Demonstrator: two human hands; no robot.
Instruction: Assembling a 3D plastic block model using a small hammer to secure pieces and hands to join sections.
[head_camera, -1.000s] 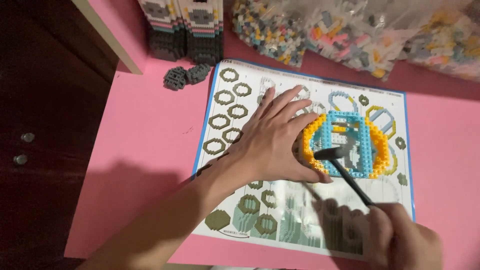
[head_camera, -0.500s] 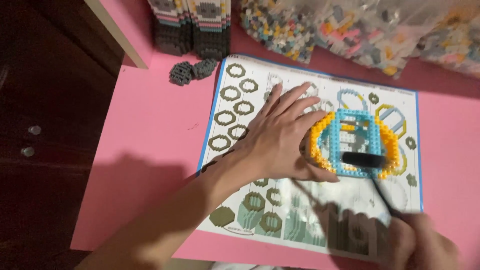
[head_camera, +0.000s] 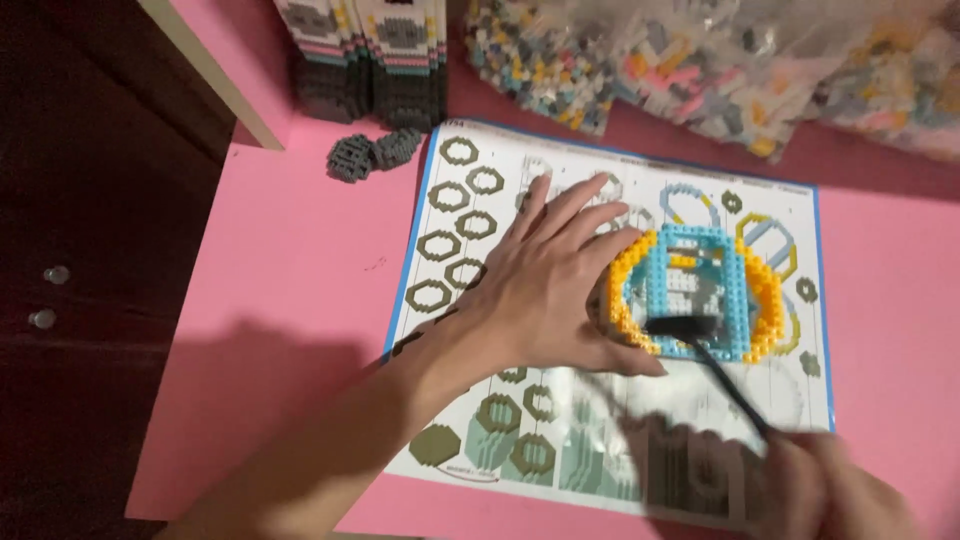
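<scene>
Small hammer (head_camera: 700, 340) lowered onto one brick model (head_camera: 695, 290), left hand (head_camera: 550, 290) steadying, right hand (head_camera: 830, 490) gripping

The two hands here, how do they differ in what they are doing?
The left hand lies flat with fingers spread, pressing beside the blue and yellow brick model on the instruction sheet; the right hand is curled around a thin black tool. The left hand looks sharp, while the right hand is blurred at the frame's lower edge. Both are bare and work over the same sheet on the pink table.
</scene>
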